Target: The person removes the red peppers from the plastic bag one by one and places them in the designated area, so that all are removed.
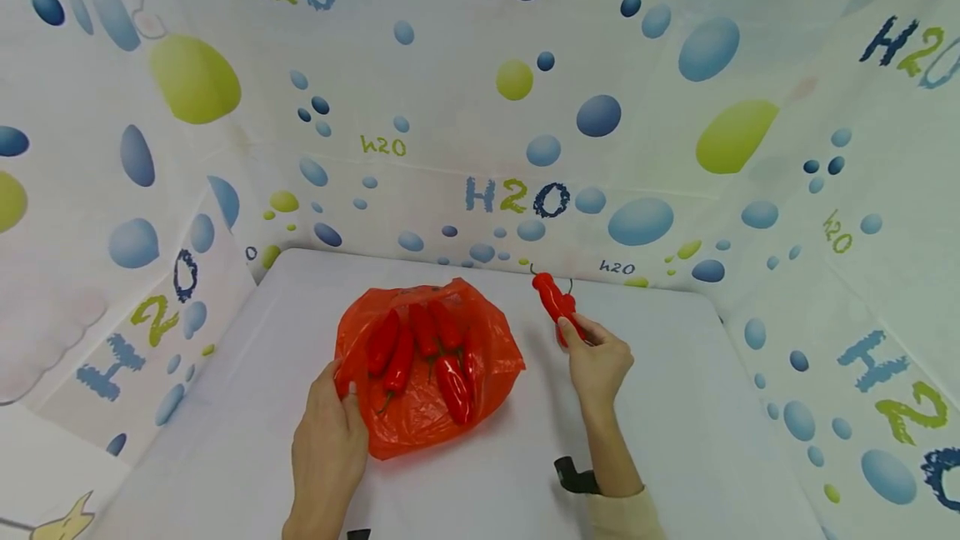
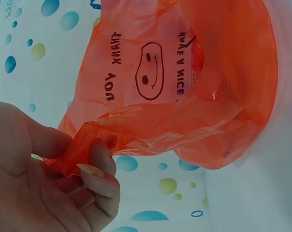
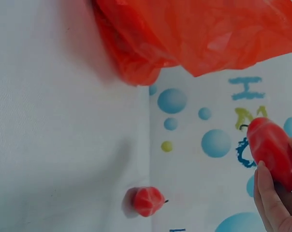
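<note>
My left hand (image 1: 326,440) pinches the left edge of an open red plastic bag (image 1: 491,377), with the film bunched between thumb and fingers. Printed on the bag's side are a smiley and lettering, seen in the left wrist view. Several glossy red peppers (image 1: 401,361) with thin stems lie inside the bag. To the right of it, my right hand (image 1: 600,365) grips another red pepper (image 1: 551,294) by its lower end, stem pointing up and away. In the right wrist view this held pepper (image 3: 269,145) is raised off the table, and a second pepper (image 3: 148,201) lies on the tabletop.
The white table (image 1: 660,407) is enclosed by a back wall (image 1: 450,107) and side walls covered in sheeting with blue and green spots and "H2O" lettering. A black strap piece (image 1: 576,476) sticks out at my right wrist.
</note>
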A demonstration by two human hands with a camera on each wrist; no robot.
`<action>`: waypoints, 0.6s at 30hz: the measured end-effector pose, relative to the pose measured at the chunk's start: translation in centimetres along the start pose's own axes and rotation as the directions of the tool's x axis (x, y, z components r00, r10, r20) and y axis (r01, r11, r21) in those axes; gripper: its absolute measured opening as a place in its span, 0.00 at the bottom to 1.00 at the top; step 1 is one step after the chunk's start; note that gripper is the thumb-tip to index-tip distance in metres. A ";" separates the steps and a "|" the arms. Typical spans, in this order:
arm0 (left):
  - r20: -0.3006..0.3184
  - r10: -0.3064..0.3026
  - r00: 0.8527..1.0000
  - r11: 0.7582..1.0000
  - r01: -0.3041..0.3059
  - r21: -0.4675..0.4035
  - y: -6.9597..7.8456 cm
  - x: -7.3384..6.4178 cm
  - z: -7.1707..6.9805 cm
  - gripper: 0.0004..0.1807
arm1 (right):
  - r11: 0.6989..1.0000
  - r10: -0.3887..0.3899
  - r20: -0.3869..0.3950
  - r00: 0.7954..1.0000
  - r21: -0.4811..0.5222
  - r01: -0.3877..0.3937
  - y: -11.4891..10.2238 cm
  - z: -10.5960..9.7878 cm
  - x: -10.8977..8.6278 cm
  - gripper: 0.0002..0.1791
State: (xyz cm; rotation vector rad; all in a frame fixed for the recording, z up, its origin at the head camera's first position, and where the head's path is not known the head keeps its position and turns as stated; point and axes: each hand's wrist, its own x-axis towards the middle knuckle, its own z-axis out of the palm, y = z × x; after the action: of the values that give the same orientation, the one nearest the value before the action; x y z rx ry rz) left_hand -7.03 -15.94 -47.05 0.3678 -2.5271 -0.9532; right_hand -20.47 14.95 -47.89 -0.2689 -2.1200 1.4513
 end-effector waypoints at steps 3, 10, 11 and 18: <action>-0.015 0.009 1.000 1.000 -0.009 -0.004 -0.1 0.0 0.0 0.24 | 1.000 0.013 -0.019 1.000 -0.014 -0.013 0.4 0.0 0.4 0.15; -0.016 0.008 1.000 1.000 -0.008 -0.009 -0.2 0.0 -0.1 0.24 | 0.998 0.054 -0.045 0.998 -0.039 -0.056 1.7 0.1 1.0 0.14; -0.015 0.006 1.000 1.000 -0.006 -0.008 -0.2 0.0 -0.1 0.24 | 0.998 0.056 -0.050 0.997 -0.039 -0.058 1.9 0.2 1.1 0.13; -0.001 0.001 1.000 1.000 -0.001 -0.003 -0.1 0.0 -0.1 0.25 | 0.996 0.061 -0.094 0.994 -0.054 -0.067 3.6 0.3 1.9 0.13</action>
State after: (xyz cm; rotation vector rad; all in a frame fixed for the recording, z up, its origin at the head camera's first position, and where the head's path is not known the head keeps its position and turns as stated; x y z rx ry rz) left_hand -7.03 -16.10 -47.08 0.3656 -2.5249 -0.9559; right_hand -22.70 16.99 -50.57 -0.4214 -2.0980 1.3879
